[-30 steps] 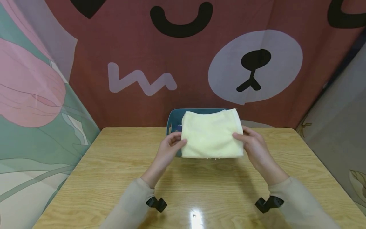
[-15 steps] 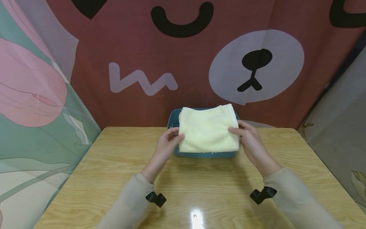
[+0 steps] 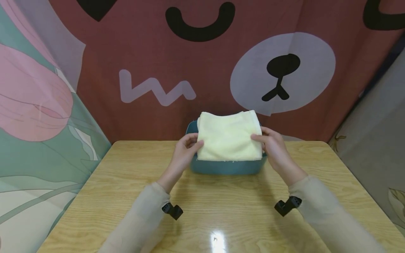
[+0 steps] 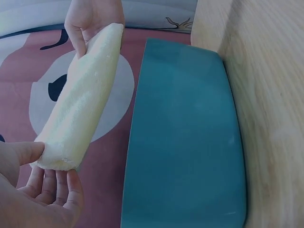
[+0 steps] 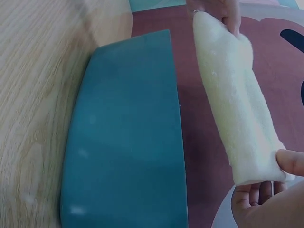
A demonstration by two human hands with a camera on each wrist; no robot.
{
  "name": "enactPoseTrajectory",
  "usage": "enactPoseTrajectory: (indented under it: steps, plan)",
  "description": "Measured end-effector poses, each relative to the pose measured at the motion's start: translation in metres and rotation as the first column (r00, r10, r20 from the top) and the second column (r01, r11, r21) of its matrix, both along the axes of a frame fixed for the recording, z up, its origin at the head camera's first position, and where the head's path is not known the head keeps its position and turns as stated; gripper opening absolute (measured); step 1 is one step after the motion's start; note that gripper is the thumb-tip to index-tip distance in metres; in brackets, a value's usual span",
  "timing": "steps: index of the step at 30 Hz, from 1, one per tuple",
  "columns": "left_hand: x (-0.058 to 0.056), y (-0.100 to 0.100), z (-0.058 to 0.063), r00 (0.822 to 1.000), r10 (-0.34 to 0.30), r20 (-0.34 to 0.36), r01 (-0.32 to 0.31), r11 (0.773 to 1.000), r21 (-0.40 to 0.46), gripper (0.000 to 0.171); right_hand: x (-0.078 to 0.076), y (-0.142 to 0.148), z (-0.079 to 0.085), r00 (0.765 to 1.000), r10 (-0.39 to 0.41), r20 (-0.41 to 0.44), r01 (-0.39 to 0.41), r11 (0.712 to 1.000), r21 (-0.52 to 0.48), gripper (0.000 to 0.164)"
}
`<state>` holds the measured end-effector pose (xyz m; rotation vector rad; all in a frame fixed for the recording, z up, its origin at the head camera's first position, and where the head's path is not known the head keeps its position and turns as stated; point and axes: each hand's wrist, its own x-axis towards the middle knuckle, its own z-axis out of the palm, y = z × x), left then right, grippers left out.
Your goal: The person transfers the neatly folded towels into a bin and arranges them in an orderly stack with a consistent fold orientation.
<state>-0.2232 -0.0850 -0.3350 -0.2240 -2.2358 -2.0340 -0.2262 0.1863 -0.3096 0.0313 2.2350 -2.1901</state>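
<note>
A folded pale yellow towel point(image 3: 229, 137) is held level between both hands, above a teal plastic basket point(image 3: 227, 167). My left hand point(image 3: 185, 149) pinches its left edge, thumb on top and fingers beneath. At the opposite edge my right hand point(image 3: 274, 147) grips it the same way. Both wrist views show a gap between the towel point(image 4: 85, 99) and the rim of the basket point(image 5: 126, 137). In the head view the towel hides most of the basket's opening and whatever lies inside.
The basket stands at the back of a light wooden table point(image 3: 142, 165), close to a reddish-brown curtain point(image 3: 142, 45) with cartoon bear prints. A floral curtain point(image 3: 41, 116) hangs at the left and a greyish one point(image 3: 376, 140) at the right.
Both hands have carried the towel away from me and slightly left, farther over the basket. More of the basket's front wall shows below it now. The grip is the same.
</note>
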Motion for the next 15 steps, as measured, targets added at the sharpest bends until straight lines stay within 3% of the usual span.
enactPoseTrajectory:
  steps: [8, 15]
  plan:
    - [-0.006, 0.002, 0.006, 0.999, 0.010, -0.045, -0.012, 0.999, -0.053, 0.030, -0.006, 0.002, 0.001, 1.000, -0.015, 0.016, 0.014, 0.999, 0.032, 0.055]
    - [-0.013, 0.004, 0.007, 0.999, 0.012, -0.043, -0.016, 0.997, -0.080, 0.030, -0.013, 0.002, 0.004, 0.999, -0.040, 0.020, 0.039, 0.997, 0.068, 0.053]
